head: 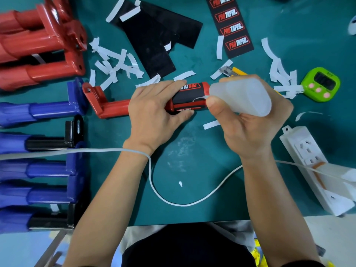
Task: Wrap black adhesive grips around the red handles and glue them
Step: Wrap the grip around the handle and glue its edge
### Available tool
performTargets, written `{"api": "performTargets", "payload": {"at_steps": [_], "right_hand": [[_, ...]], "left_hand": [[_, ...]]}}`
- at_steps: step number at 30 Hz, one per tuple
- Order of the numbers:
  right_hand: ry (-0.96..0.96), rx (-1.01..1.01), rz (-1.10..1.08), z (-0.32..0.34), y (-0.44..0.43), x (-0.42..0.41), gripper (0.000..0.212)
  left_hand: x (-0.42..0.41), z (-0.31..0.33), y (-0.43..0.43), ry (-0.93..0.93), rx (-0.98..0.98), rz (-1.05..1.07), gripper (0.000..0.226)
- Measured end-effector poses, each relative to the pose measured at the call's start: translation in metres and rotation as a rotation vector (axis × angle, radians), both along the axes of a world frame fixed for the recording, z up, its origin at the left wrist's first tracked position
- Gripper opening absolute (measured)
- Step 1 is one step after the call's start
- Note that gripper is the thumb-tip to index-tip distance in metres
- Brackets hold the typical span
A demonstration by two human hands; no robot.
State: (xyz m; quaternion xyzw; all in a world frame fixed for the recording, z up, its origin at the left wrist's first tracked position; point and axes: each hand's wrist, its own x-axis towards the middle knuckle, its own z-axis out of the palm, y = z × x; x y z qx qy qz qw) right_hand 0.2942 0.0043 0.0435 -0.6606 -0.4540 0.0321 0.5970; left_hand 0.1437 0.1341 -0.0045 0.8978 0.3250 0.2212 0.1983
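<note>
A red handle (107, 105) lies across the middle of the green mat, and a black grip (187, 94) with red PRO TAPER lettering is wrapped around its right part. My left hand (154, 114) grips the handle over the wrapped part, fingers on top and thumb underneath. My right hand (248, 120) holds a translucent white glue bottle (242, 95), whose tip touches the grip's right edge, where a thin white strip curls. Flat black grip sheets (159, 35) and a strip of PRO TAPER labels (230, 26) lie further back.
Red handles (38, 49) are stacked at the back left, blue and black ones (42, 170) along the left edge. White backing strips (115, 64) litter the mat. A yellow utility knife (234, 71), a green timer (320, 84), a white power strip (316, 168) and a white cable (173, 201) lie nearby.
</note>
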Motion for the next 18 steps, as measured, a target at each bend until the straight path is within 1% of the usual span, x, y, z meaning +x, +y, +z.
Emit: {"api": "performTargets", "payload": {"at_steps": [7,11,14,18], "right_hand": [[-0.046,-0.016,-0.009,0.0012,-0.0005,0.0020,0.011],[-0.055,-0.021,-0.008,0.0029,-0.0011,0.0027,0.016],[-0.047,-0.021,-0.018,0.0026,-0.0026,0.0028,0.011],[-0.035,-0.002,-0.022,0.0059,-0.0037,0.0034,0.011]], "left_hand": [[-0.0003,0.0011,0.0002,-0.002,-0.001,-0.010,0.060],[-0.0005,0.0011,0.0006,0.003,0.003,-0.011,0.060],[-0.0006,0.0016,0.0007,0.005,0.000,-0.012,0.060],[-0.0007,0.0028,-0.0001,0.010,-0.001,-0.015,0.060]]}}
